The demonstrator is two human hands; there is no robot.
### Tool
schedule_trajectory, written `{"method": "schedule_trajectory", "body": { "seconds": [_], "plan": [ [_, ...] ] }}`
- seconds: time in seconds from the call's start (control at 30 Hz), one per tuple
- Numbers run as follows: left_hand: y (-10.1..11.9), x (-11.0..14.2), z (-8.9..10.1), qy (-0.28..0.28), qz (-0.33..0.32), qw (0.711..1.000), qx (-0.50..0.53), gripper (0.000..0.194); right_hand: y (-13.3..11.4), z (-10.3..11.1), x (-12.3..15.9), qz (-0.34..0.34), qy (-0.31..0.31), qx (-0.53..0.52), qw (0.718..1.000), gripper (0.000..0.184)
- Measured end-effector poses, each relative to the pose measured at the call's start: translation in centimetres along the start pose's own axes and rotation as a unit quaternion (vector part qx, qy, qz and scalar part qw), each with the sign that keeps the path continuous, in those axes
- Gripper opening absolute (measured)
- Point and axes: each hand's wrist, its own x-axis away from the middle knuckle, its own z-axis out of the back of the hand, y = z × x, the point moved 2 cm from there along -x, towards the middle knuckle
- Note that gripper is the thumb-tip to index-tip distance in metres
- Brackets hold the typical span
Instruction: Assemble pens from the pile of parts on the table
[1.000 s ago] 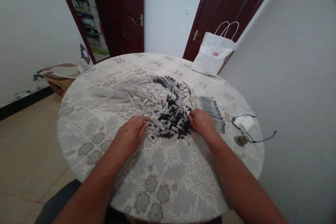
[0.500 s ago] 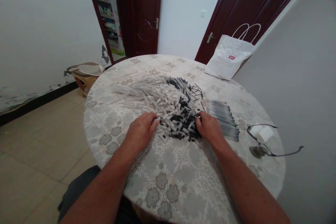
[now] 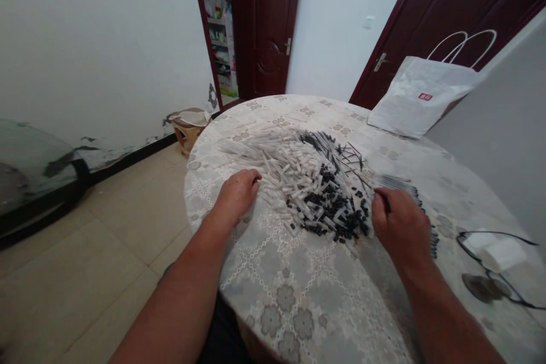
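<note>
My left hand [image 3: 238, 192] is at the left edge of a heap of whitish plastic tubes [image 3: 273, 153], its thumb and fingers closed together. Whether something small sits between them is hidden. To the right of the heap, my right hand [image 3: 401, 220] is closed in a pinch on a thin dark pen refill [image 3: 363, 180], which points up and left. Small black caps [image 3: 336, 205] lie among the tubes between the hands. Further back is a loose bunch of dark-tipped refills [image 3: 324, 142]. A row of clear pens with dark ends [image 3: 392, 182] lies partly behind my right hand.
The round table has a patterned cloth [image 3: 285, 278]. Eyeglasses [image 3: 482, 259], white tissue [image 3: 503, 253] and a small round dark object [image 3: 478, 286] lie at the right. A white paper bag [image 3: 420, 96] stands at the back right. A stool [image 3: 190, 128] is beyond the left edge.
The view has turned left. My right hand has moved right, away from the black caps toward the pen row, with the refill in its fingers. My left hand has shifted slightly off the tubes.
</note>
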Motion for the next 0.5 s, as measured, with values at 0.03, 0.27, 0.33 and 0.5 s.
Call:
{"method": "schedule_trajectory", "body": {
  "seconds": [0.03,0.27,0.33,0.5],
  "plan": [
    [-0.6,-0.3,0.1,0.001,0.014,1.0,-0.012,0.024,0.0,0.1,0.0,0.007,0.008,-0.01,1.0,0.02],
    [-0.6,-1.0,-0.8,-0.053,0.017,0.996,-0.073,0.032,-1.0,0.4,0.2,0.058,0.007,-0.063,0.996,0.018],
    [-0.1,-0.9,-1.0,-0.051,0.002,0.996,-0.073,0.032,-1.3,0.4,0.3,0.068,0.007,-0.07,0.995,0.017],
    [0.8,-1.2,-1.1,0.001,-0.02,0.998,-0.054,0.039,-1.7,0.2,0.5,0.082,0.01,-0.093,0.992,0.016]
  ]
}}
